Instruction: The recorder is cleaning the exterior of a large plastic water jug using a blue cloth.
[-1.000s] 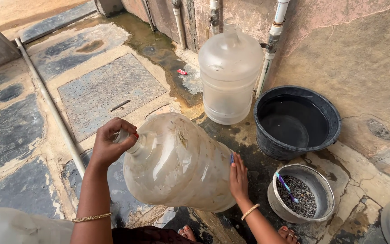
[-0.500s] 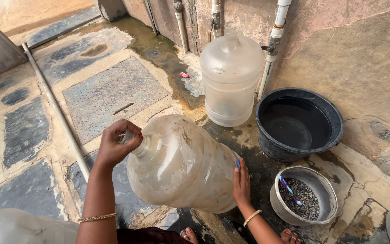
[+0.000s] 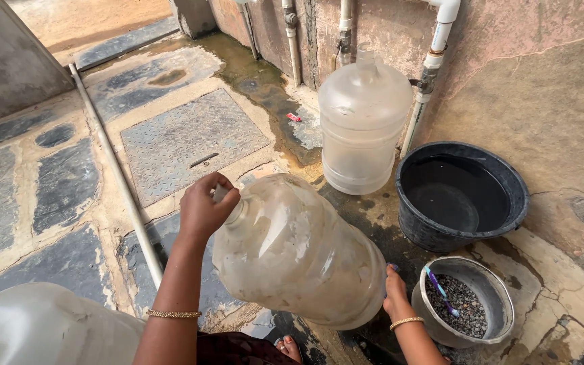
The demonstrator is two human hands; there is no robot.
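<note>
- Even, diffuse daylight is provided throughout; no hard shadows are cast.
- Soft sheen is seen on the wet stone floor [image 3: 251,81].
- Focus is sharp centrally.
- Slight wide-angle stretching is observed at the edges.

Three large translucent water jugs: one tilted [image 3: 299,253], one upright [image 3: 363,122], one at the lower left corner [image 3: 42,328]. One black tub [image 3: 464,196], one metal bowl of gravel [image 3: 464,307], two hands, two bangles.

No labels, signs or screens are seen; only 1 small red wrapper [image 3: 294,117] (crumpled, flat) is found on the wet floor [image 3: 190,135] near the pipes [image 3: 293,34].
</note>
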